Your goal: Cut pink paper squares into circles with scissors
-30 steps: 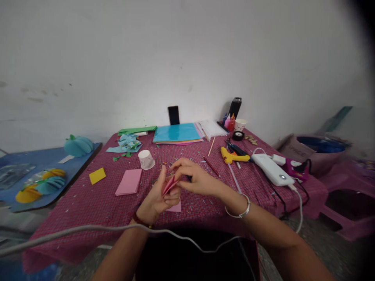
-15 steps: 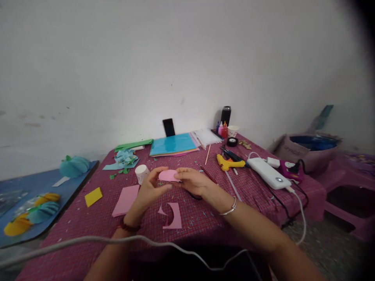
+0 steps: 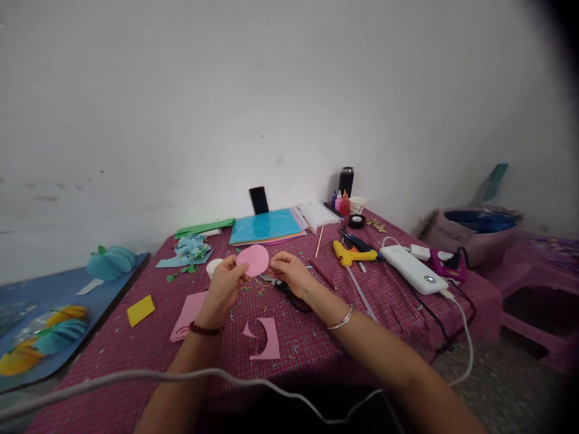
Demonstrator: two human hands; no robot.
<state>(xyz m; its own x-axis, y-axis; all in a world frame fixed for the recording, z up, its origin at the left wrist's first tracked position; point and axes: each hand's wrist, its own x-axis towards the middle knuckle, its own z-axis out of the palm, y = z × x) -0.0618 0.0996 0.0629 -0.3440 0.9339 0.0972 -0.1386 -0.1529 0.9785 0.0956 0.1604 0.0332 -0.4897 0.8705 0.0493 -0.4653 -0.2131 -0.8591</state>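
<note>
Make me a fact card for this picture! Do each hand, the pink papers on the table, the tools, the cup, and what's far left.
Left hand: holds the pink circle by its left edge
Right hand: at the circle's right edge; can't tell if touching
Pink papers: pile at left; scrap with a curved cut-out, nearer the person
Tools: scissors, partly hidden by the right hand; yellow glue gun farther right
Cup: white, partly hidden behind the left hand
Far left: teal and yellow pumpkins on a blue board
</note>
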